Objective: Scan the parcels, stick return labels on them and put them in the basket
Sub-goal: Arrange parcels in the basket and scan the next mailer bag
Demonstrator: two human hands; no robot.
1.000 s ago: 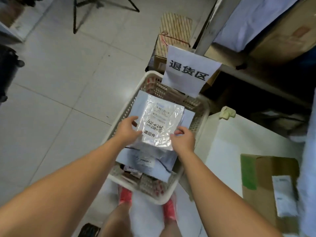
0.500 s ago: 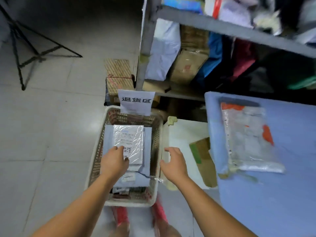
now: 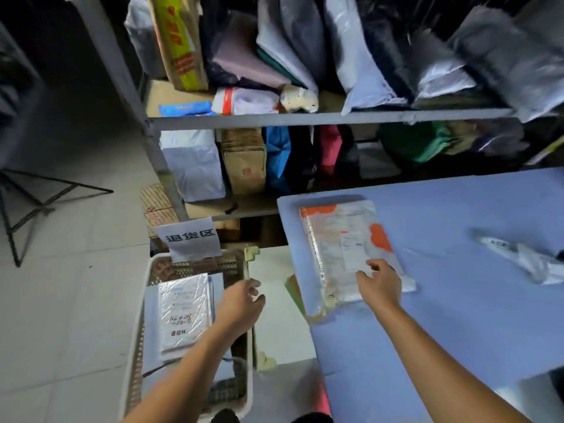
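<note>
Right grip (image 3: pixel 380 282) rests slack on centre parcel (image 3: pixel 341 248); left grip (image 3: pixel 244 303) slack, empty. Two parcels on counter (image 3: pixel 457 300), two in basket (image 3: pixel 139 346).

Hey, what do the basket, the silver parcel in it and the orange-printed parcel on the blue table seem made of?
Basket: likely moulded off-white plastic, matte, with lattice walls. Silver parcel: probably metallised film, shiny and crinkled. Orange-printed parcel: apparently a clear glossy plastic bag, with a label showing.
</note>
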